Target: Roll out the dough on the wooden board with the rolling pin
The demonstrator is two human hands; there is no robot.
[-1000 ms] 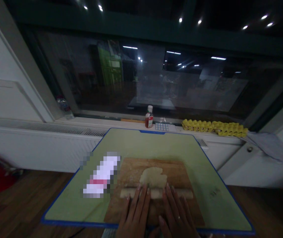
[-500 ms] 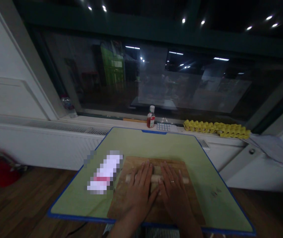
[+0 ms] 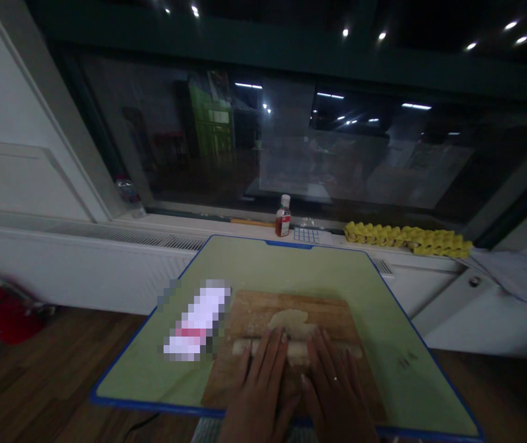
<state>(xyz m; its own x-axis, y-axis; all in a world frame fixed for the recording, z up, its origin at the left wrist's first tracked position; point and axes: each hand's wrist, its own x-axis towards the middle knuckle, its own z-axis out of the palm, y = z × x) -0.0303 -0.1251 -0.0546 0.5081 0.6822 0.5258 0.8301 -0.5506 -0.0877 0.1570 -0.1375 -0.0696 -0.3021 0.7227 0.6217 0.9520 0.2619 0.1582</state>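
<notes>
A pale rolling pin (image 3: 297,350) lies crosswise on a wooden board (image 3: 245,307). My left hand (image 3: 263,375) rests flat over the left half of the pin, fingers stretched forward. Over the right half lies my right hand (image 3: 334,378), also flat, with a ring on one finger. Neither hand wraps round the pin; both press on it from above. Flattened dough (image 3: 289,319) shows beyond the pin, and part of it is hidden under the pin and fingers.
The board lies on a pale green table (image 3: 189,384) with a blue rim. A pixelated, bright phone-like object (image 3: 203,314) is left of the board. On the windowsill stand a small bottle (image 3: 283,218) and a yellow egg tray (image 3: 406,238). A red object (image 3: 0,307) sits at far left.
Both hands and the rolling pin have moved back toward me. The far part of the dough, covered by my fingers before, now shows beyond the pin.
</notes>
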